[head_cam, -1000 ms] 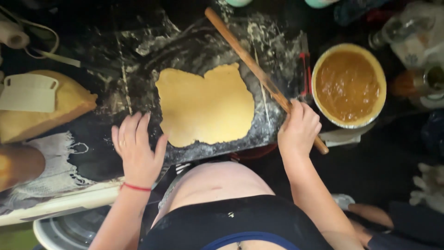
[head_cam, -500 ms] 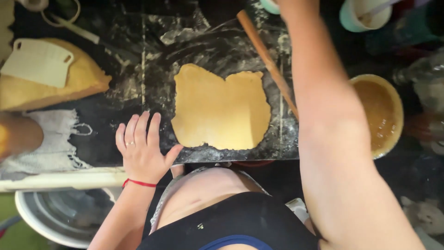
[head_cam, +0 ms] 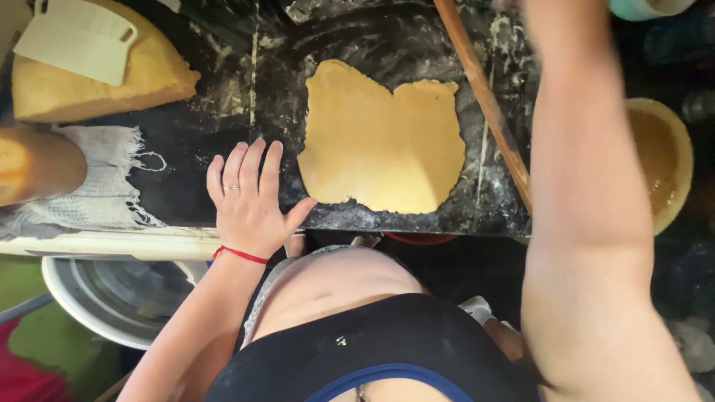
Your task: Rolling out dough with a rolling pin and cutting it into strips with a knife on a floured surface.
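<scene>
A flat sheet of rolled yellow dough (head_cam: 383, 138) lies on a dark, floured worktop (head_cam: 223, 134). My left hand (head_cam: 249, 197) rests flat on the worktop just left of the dough, fingers spread, holding nothing; a red string circles its wrist. My right arm (head_cam: 588, 186) stretches up past the top edge of the view, so the right hand is out of sight. A long wooden rolling pin (head_cam: 484, 100) lies slanted along the dough's right side.
A big block of dough (head_cam: 97, 85) with a white plastic scraper (head_cam: 78, 37) on it sits at top left. A white cloth (head_cam: 100, 179) lies below it. A bowl of brown filling (head_cam: 659, 160) stands at right. A grey bucket (head_cam: 112, 294) sits below the worktop.
My right hand let go of the rolling pin and reached up and away, out of view. The view shifted closer. My left hand stayed flat by the dough.
</scene>
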